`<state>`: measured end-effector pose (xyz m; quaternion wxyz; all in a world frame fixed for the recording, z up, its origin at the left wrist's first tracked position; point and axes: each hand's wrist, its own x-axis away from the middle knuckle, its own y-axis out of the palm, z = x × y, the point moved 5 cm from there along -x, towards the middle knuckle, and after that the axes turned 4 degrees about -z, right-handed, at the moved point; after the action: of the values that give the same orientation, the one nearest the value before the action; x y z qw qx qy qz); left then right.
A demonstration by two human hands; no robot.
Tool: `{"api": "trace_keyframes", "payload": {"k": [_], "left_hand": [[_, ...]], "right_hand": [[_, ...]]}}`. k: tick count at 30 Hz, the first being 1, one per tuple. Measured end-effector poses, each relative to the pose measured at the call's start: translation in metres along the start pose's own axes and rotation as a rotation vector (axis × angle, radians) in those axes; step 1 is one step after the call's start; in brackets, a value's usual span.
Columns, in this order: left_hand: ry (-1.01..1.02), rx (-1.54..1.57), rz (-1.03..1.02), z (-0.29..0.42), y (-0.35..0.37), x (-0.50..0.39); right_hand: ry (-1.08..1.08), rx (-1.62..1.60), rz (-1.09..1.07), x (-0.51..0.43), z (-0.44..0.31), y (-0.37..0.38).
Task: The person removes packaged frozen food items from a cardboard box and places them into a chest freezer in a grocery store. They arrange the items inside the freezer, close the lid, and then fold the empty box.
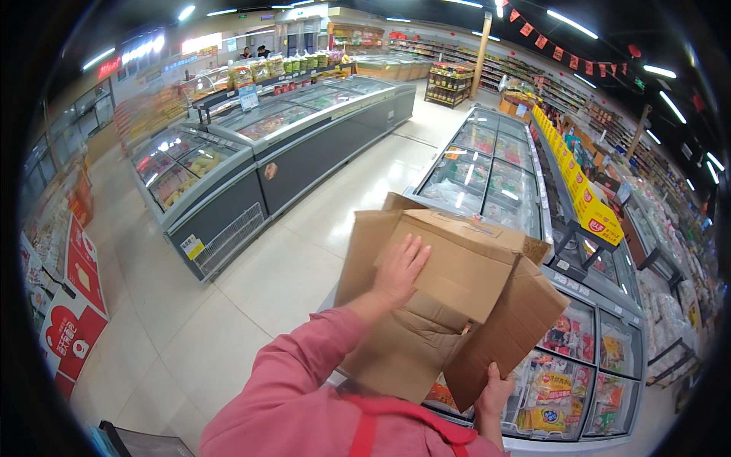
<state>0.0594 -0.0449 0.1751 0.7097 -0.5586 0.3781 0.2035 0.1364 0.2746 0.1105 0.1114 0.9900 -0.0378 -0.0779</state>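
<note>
Before me is a brown cardboard box [457, 240] with its flaps spread, over the near end of a chest freezer. My left hand [400, 271] lies flat against a flap, fingers extended and slightly apart. At the lower right, my right hand [494, 391] pinches the edge of a side flap [514, 325], its thumb on the near face and its fingers partly hidden. The box's contents cannot be made out. Below and right of it, packaged frozen food [551, 388] shows in the freezer [571, 443].
Another long chest freezer [337, 137] stands across the tiled aisle [297, 251] on the left. A shelf with yellow printed strips [588, 208] runs along the right. Red and white display stands [74, 320] are at the far left, and a bottle rack [448, 85] stands farther back.
</note>
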Motion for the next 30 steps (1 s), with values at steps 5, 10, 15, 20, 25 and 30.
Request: {"api": "trace_keyframes", "payload": {"k": [5, 10, 15, 20, 25, 30], "left_hand": [[-0.035, 0.235, -0.188, 0.042, -0.053, -0.049], [-0.200, 0.649, -0.574, 0.095, -0.078, -0.087], [-0.177, 0.801, -0.645, 0.159, -0.054, -0.073], [0.167, 0.817, -0.746, 0.205, -0.003, -0.019], [0.206, 0.494, -0.719, 0.137, 0.040, 0.059], [-0.261, 0.256, -0.690, 0.003, 0.089, 0.177]], "right_hand": [[-0.108, -0.044, 0.002, -0.025, -0.023, 0.009], [-0.213, -0.211, 0.041, -0.044, -0.048, 0.032], [-0.220, -0.391, 0.011, -0.047, -0.038, 0.012], [-0.069, -0.566, 0.344, -0.050, 0.026, -0.091], [0.152, -0.533, 0.476, -0.013, 0.087, -0.164], [0.262, -0.666, 0.480, 0.037, 0.160, -0.192]]}}
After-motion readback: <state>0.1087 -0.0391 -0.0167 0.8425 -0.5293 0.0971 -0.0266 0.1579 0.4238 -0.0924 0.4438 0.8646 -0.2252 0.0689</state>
